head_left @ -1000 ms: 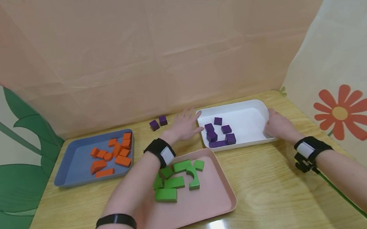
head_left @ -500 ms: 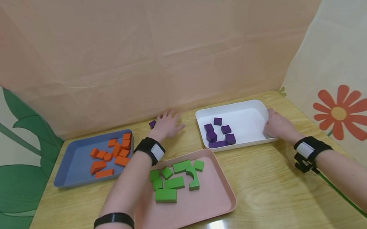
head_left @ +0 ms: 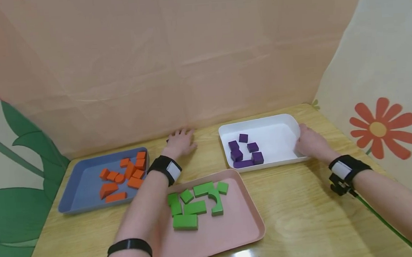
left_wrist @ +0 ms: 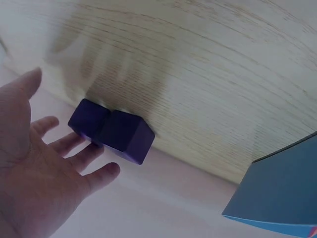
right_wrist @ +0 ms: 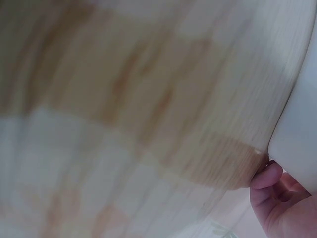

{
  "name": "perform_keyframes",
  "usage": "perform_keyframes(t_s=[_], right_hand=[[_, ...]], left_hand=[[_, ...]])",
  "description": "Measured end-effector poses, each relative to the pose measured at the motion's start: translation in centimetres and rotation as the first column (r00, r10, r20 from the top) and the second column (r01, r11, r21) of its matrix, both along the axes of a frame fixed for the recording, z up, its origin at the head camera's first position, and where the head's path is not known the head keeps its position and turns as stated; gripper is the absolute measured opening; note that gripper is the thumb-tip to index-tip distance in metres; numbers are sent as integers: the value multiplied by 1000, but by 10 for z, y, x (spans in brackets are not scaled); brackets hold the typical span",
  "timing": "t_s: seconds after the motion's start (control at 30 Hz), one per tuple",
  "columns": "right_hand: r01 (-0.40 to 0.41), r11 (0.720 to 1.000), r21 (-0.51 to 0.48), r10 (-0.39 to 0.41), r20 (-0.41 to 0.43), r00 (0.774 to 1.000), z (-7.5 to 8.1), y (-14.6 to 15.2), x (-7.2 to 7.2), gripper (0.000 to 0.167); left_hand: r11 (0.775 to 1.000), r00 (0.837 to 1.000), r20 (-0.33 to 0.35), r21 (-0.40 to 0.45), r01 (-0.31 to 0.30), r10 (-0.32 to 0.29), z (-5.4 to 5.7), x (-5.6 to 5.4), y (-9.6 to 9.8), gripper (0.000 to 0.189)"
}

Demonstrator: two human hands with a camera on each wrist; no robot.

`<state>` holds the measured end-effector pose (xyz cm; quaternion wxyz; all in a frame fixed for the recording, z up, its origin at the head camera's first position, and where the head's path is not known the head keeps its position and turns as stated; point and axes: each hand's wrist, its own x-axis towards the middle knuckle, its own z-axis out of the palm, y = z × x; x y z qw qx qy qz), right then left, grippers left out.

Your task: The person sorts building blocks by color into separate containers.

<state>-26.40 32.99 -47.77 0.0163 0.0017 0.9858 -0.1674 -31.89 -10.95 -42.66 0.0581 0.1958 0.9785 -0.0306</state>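
Observation:
My left hand (head_left: 180, 143) is at the table's back edge, over two purple cubes that it mostly covers in the head view. Seen from the left wrist, one cube (left_wrist: 88, 118) sits against the other cube (left_wrist: 126, 135). The fingers (left_wrist: 101, 178) reach behind and beside them, loosely bent, with the thumb well apart. On the right, my right hand (head_left: 313, 143) grips the end wall of the white tray (head_left: 278, 139), its thumb and curled fingers at the tray's corner (right_wrist: 292, 148). Several purple blocks (head_left: 257, 158) lie in the tray's left half.
A blue tray (head_left: 79, 193) with several orange blocks (head_left: 116, 197) stands at the left. In front is a pink tray (head_left: 231, 230) with several green blocks (head_left: 185, 222). A paper-covered wall (head_left: 187, 66) rises behind the table.
My left hand has moved left from beside the white tray to the two purple cubes at the back, now covering them. My right hand has stayed at the white tray's end.

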Motion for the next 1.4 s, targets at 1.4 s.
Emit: perform_keyframes(t_s=[1.4], right_hand=[[10,1000,22,-9,-17,1000,1,2,-2,62]], left_hand=[[922,931,-147,155,356,-334,17,37,105,22]])
